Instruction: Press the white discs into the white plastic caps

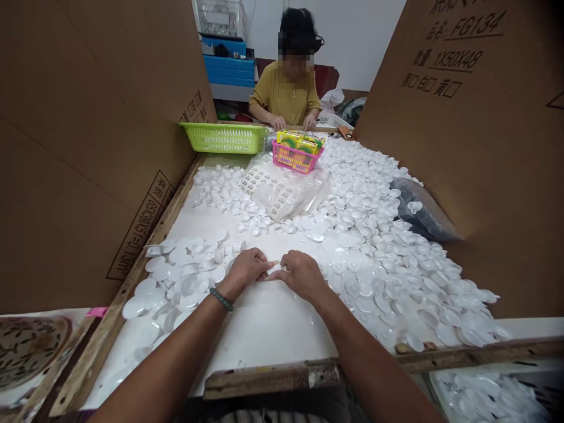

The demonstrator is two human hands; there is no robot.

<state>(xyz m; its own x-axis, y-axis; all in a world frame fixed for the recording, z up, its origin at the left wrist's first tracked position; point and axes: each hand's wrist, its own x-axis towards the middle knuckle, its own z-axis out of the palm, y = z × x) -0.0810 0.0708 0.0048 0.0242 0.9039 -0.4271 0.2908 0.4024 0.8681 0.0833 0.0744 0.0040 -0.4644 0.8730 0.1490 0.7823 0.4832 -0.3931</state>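
Note:
Close together over the middle of the white tabletop, my left hand (249, 269) and my right hand (304, 275) pinch one small white plastic piece (275, 270) from both sides. Fingers cover part of it, so its full shape is hidden. A beaded bracelet circles my left wrist. To the left lies a loose pile of white round plastic pieces (189, 276), some like shallow discs. A much larger heap of similar white pieces (374, 252) spreads to the right of my right hand.
Cardboard boxes (88, 117) wall both sides. Farther back sit a clear plastic bag with printed labels (286, 194), a pink basket (294, 160) with yellow packages and a green basket (224, 140). A dark bag (423, 208) lies right. A person in yellow (288, 91) works opposite. Wooden strips (273, 379) edge the table.

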